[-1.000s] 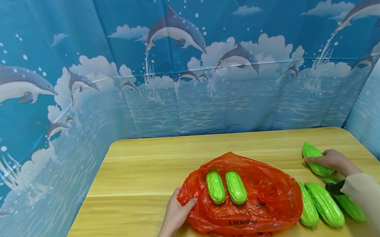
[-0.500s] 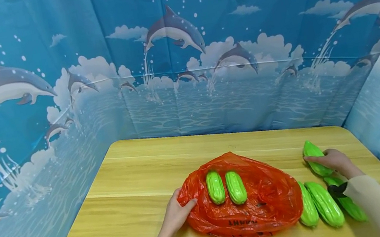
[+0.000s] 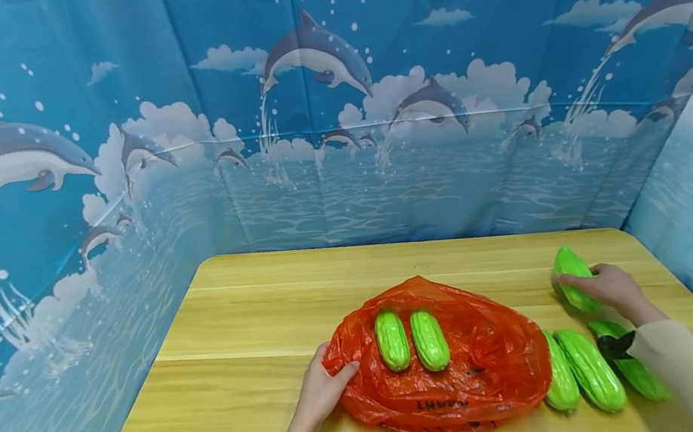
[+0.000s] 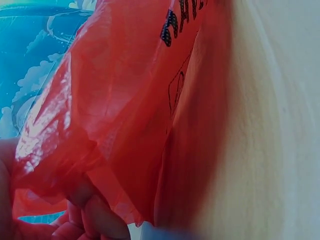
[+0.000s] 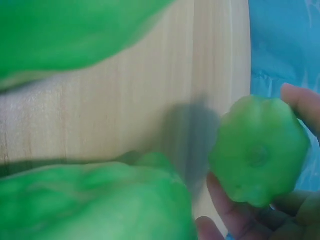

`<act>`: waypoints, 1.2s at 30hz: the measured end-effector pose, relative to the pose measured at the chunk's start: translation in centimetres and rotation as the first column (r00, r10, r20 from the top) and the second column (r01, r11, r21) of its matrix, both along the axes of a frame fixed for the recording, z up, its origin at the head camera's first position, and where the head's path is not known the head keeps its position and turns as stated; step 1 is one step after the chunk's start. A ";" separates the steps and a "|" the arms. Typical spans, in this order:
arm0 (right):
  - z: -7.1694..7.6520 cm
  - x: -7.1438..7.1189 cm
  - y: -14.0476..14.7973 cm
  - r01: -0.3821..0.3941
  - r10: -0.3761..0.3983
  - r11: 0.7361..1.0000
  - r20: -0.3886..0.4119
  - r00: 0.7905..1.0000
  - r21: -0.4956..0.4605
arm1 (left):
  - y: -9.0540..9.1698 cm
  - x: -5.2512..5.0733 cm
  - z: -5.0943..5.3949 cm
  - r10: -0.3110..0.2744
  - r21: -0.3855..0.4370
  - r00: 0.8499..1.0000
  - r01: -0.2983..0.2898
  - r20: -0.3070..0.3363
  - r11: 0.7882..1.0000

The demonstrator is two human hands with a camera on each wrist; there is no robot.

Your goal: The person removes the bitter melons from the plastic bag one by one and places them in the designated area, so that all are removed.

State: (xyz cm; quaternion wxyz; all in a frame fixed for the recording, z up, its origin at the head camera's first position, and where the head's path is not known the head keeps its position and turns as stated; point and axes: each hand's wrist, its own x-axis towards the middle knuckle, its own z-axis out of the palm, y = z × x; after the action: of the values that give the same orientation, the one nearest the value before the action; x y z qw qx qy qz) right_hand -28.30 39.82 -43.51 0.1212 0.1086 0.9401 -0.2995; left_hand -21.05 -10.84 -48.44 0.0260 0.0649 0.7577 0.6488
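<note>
My left hand (image 3: 325,387) pinches the left rim of a translucent red plastic bag (image 3: 497,355) with dark print. Two bright green ridged bitter melons (image 3: 393,342) show side by side within the bag's outline. At the right, my right hand (image 3: 615,292) grips another bitter melon (image 3: 572,268), thumb on one side and fingers on the other. The right wrist view shows the held melon (image 5: 259,150) end-on, raised off the table with a shadow beneath. In the left wrist view, curled fingers (image 4: 100,217) hold the crumpled bag edge.
Several more bitter melons (image 3: 591,370) lie on the wooden table (image 3: 227,327) between the bag and my right forearm; the sleeve partly covers one. A blue dolphin-print curtain (image 3: 329,196) surrounds the table's back and sides.
My right hand has lifted its bitter melon slightly up and away from the melons on the table. The left hand and the bag have hardly moved.
</note>
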 end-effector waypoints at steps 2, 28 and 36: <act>0.2 0.0 0.0 0.005 -0.005 1.000 -0.009 1.000 0.004 | 0.1 0.4 0.9 -0.004 -0.005 1.000 0.004 -0.005 1.000; 0.6 0.2 -0.7 0.074 -0.071 0.997 -0.152 0.986 0.010 | 0.1 1.2 2.8 -0.010 -0.009 1.000 0.010 0.007 1.000; 0.5 0.2 -0.7 0.071 -0.069 0.997 -0.148 0.987 0.007 | 0.2 1.3 2.8 -0.012 0.000 1.000 0.012 0.015 1.000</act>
State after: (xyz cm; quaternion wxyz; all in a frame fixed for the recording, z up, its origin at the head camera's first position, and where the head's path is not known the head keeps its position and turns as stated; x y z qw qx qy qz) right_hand -28.14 39.08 -42.98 0.0401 0.1198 0.9439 -0.3050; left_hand -19.78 -10.65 -45.60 0.0354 0.0645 0.7572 0.6491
